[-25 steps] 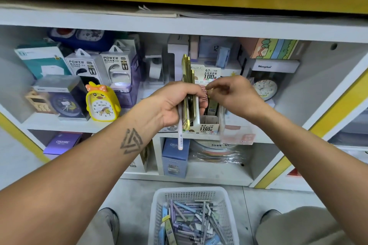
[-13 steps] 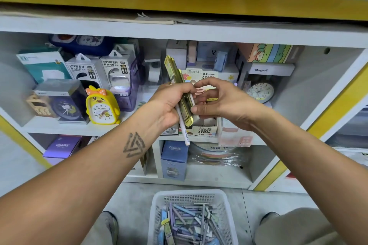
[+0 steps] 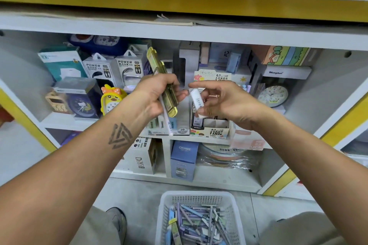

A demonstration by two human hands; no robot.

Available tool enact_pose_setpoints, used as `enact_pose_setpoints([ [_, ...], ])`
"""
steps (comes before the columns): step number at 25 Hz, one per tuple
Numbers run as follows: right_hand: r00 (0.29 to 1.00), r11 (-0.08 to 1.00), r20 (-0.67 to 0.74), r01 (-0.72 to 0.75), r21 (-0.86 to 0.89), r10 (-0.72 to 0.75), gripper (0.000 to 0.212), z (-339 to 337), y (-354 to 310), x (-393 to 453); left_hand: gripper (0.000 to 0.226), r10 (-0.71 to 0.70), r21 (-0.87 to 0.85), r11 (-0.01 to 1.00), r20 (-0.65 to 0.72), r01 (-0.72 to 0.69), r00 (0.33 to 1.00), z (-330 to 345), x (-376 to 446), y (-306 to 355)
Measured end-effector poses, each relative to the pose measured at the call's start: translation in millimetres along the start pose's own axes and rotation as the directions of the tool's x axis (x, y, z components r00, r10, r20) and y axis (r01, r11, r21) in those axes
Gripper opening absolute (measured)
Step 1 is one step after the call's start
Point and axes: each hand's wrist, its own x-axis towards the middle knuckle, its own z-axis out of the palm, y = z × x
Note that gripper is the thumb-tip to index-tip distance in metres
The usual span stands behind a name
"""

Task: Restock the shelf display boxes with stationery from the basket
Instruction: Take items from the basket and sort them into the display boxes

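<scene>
My left hand [image 3: 157, 93] grips a bundle of yellow-green stationery packs [image 3: 159, 71] and a thin white pen [image 3: 166, 119] that sticks out below the fist. My right hand [image 3: 225, 101] pinches a small white lead case [image 3: 197, 103] between thumb and fingers, just right of the bundle. Below it on the middle shelf stands the open display box [image 3: 211, 130] marked 0.7 HB 100, with a few cases standing in its compartments. The white mesh basket [image 3: 199, 198] sits on the floor at the bottom centre, holding several pens and packs.
Another display box marked 2B [image 3: 175, 129] stands left of the 0.7 box. A yellow duck clock [image 3: 111, 99], power bank boxes [image 3: 111, 67] and a round clock [image 3: 272, 95] crowd the shelf. A blue box [image 3: 184, 159] sits on the lower shelf. My knees flank the basket.
My right hand has drawn one white lead case out of the bundle and moved right, away from the left hand. The bundle in my left hand has tilted to the left.
</scene>
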Motion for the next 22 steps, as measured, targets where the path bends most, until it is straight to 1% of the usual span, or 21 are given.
enact_pose_setpoints([
  [1,0.999,1.000,-0.033,0.021,-0.016,-0.022,0.055,3.6,-2.0,3.2,0.003,-0.017,0.019,1.000,-0.007,0.017,1.000,-6.9,-1.2,2.7],
  [3,0.989,0.994,-0.124,0.072,-0.076,-0.081,0.035,8.3,-5.2,9.9,0.006,-0.042,0.067,0.997,-0.017,0.043,0.999,-20.5,-1.6,7.0],
  [5,0.973,0.983,-0.191,0.097,-0.155,-0.126,0.023,14.7,-7.1,18.0,0.007,-0.047,0.108,0.993,-0.041,0.051,0.998,-35.2,-2.2,10.3],
  [7,0.969,0.982,-0.215,0.083,-0.168,-0.119,0.021,22.9,-7.3,26.1,0.006,-0.052,0.149,0.987,-0.049,0.059,0.997,-49.1,-2.2,11.7],
  [12,0.989,0.999,-0.140,0.050,-0.001,-0.050,0.014,37.3,-3.2,45.9,0.014,-0.063,0.204,0.976,-0.041,0.070,0.997,-71.7,-0.2,16.0],
  [15,0.992,0.998,-0.116,0.052,0.040,-0.047,0.010,41.1,-0.9,57.3,0.023,-0.067,0.217,0.973,-0.033,0.072,0.997,-79.6,1.1,18.0],
  [20,0.987,0.990,-0.086,0.132,-0.056,-0.136,0.007,43.0,0.3,66.5,0.024,-0.070,0.220,0.973,-0.031,0.075,0.997,-86.1,2.7,18.8],
  [22,0.977,0.969,-0.095,0.170,-0.178,-0.189,0.006,42.4,0.0,72.0,0.020,-0.069,0.221,0.972,-0.043,0.077,0.997,-86.2,3.7,17.8],
])
